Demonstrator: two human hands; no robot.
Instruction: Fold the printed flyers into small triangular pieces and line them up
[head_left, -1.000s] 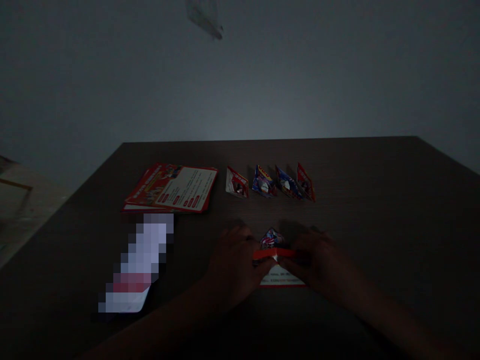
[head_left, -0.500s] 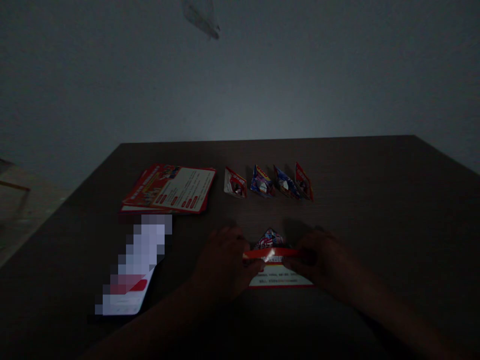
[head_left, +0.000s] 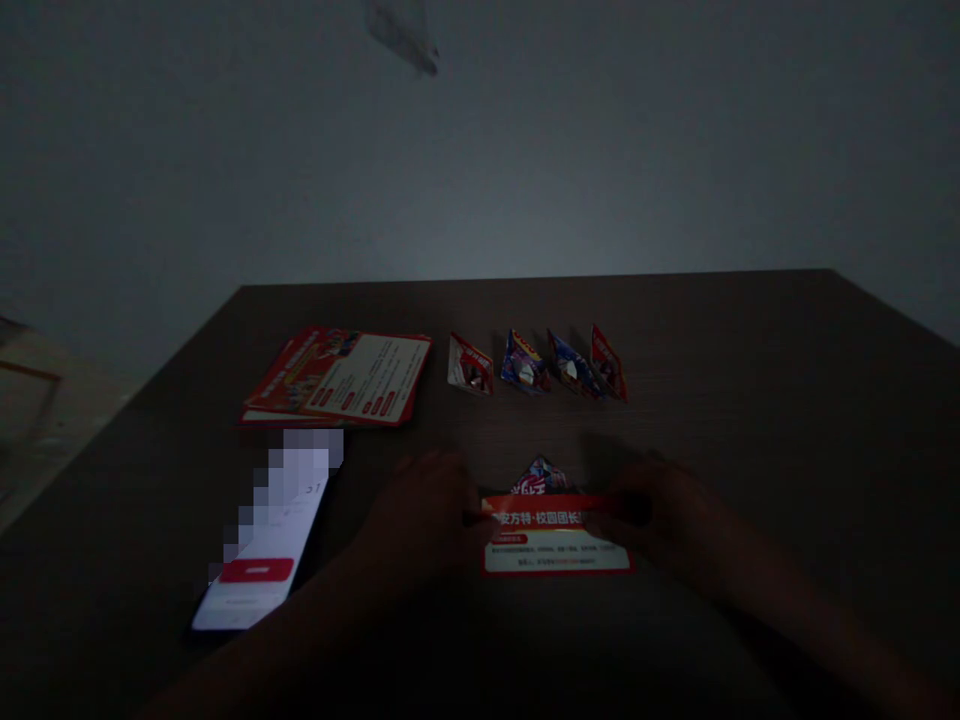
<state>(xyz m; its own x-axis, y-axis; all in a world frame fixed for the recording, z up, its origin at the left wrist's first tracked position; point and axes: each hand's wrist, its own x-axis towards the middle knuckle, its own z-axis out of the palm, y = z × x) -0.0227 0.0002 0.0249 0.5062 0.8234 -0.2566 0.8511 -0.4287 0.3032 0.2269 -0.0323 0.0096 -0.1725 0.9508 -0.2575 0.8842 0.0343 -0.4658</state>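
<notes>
In front of me lies a partly folded printed flyer, red and white, with its folded red edge at the back. A dark, colourful pointed part of it sticks up behind that edge. My left hand is closed at the flyer's left end, its fingertips dim and slightly blurred over the corner. At the other end, my right hand pinches the folded edge, with fingers laid over the print. Poor light hides much of both hands' undersides.
A stack of flat flyers lies at the back left. Several small folded paper pieces stand in a row behind my hands. A lit phone rests beside my left forearm. The dark tabletop meets a pale wall.
My left hand has slid left along the fold to the flyer's end, uncovering more print. My right hand has shifted slightly right. The folded edge now lies flatter.
</notes>
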